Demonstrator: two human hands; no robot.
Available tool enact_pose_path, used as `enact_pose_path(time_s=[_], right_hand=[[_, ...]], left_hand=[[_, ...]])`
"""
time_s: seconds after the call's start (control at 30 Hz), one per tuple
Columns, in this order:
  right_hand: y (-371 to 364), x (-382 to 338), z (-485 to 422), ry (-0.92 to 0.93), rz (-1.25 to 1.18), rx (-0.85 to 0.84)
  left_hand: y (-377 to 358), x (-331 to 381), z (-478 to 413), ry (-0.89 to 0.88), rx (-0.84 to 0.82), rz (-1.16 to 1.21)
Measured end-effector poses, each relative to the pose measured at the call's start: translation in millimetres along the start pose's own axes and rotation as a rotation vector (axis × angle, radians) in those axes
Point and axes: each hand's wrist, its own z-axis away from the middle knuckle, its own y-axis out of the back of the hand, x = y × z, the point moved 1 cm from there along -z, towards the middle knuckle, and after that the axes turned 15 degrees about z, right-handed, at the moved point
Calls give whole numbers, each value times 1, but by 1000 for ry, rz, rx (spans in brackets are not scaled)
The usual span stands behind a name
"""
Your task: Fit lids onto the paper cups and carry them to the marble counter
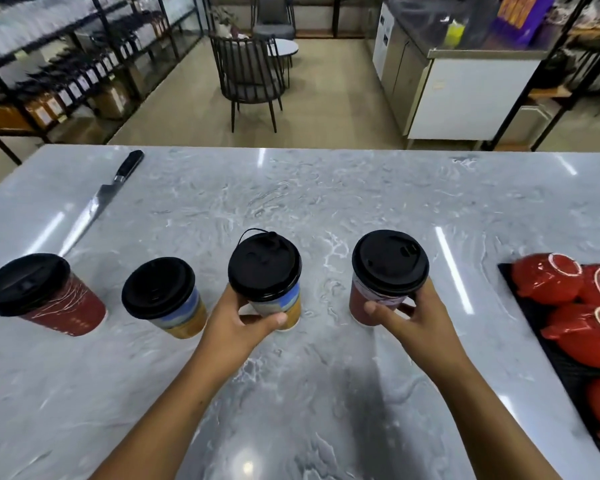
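Observation:
Several paper cups with black lids stand in a row on the grey marble counter. At far left is a red cup, then a blue-and-yellow cup. My left hand grips a second blue-and-yellow cup, whose lid carries a small tethered plug. My right hand wraps around the lower part of a second red cup. Both held cups rest on or just above the counter; which one I cannot tell.
A large knife lies on the counter's far left, its tip close to the left red cup. A black tray with several red teapots and cups sits at the right edge. Beyond the counter are a chair, shelves and a steel unit.

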Motion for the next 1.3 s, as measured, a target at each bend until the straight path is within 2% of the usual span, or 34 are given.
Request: enact_pose_path(time_s=[0.53,0.8,1.07,1.3], right_hand=[[-14,19,-3,-80,-25,20],[-15,30,0,-170,48,-77],[-18,19,30,-284,149,-86],[-23,-5,65,-412,37,-121]], left_hand=[[-12,-7,-1,39,-66,-16],[-10,-14,1,140,-86,25],[0,-14,42,220,-45,-22],[14,4,80,260,-42,-75]])
